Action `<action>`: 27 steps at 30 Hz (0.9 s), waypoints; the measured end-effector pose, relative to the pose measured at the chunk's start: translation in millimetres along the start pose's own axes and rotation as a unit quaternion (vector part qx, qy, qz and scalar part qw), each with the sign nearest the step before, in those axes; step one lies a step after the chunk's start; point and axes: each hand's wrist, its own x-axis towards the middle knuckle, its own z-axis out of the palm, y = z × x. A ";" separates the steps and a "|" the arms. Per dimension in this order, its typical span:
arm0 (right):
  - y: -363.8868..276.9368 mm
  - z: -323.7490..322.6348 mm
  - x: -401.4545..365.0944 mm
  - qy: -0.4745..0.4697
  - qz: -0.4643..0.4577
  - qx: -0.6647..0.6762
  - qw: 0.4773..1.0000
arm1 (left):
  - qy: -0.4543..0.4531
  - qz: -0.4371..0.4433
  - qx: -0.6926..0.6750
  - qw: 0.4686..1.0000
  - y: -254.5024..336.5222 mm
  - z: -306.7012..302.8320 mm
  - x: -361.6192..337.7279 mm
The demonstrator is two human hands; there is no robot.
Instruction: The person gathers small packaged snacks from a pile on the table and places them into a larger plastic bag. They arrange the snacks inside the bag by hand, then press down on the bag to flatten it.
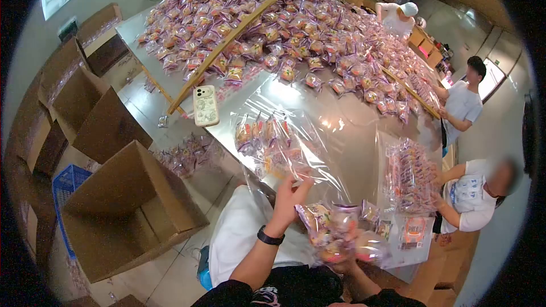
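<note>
Nearest, the right hand [343, 265] cups a bunch of packets [335, 233] just short of the bag [278, 142], fingers curled beneath and mostly hidden. They look light, crinkly and slippery. The left hand [289, 193] pinches the bag's limp mouth, probably the best hold. The bag lies on the counter [352, 131]; beyond it are a phone [206, 105] and a heap [273, 23].

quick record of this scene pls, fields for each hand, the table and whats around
left hand: raised, watch on wrist, pinching the edge of the clear bag
right hand: low, holding a bundle of snack packets, partly hidden under them
table: steel top, big heap of packets at far end, phone near the left edge
floor: open cardboard box, blue crate
others: three people along the table's right side
</note>
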 end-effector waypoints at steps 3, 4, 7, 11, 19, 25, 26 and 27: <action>13.6 8.3 29.4 0.027 -0.033 0.024 0.999 | 0.003 -0.057 -0.038 0.998 12.6 -13.3 3.9; 15.9 11.0 39.3 0.047 -0.061 0.035 0.996 | 0.033 -0.083 -0.051 0.995 17.0 -15.7 4.0; 31.1 18.5 65.9 0.129 -0.166 0.072 0.975 | 0.059 -0.024 -0.012 0.998 19.9 -18.6 4.2; 41.4 28.2 92.2 0.077 -0.252 -0.244 0.933 | 0.068 0.092 0.182 0.977 35.0 -24.8 11.1; 12.0 52.6 114.9 -0.005 -0.335 -0.700 0.630 | 0.088 0.072 0.229 0.967 57.6 -3.4 0.9; -9.3 83.4 148.1 0.095 -0.232 -0.341 0.906 | 0.103 0.073 0.248 0.960 62.5 -5.2 -1.9; -12.5 85.3 153.5 0.104 -0.225 -0.321 0.914 | 0.116 0.084 0.231 0.962 63.7 -3.7 -2.0; -15.7 87.2 158.8 0.113 -0.219 -0.300 0.921 | 0.129 0.098 0.213 0.963 64.6 -2.7 -1.9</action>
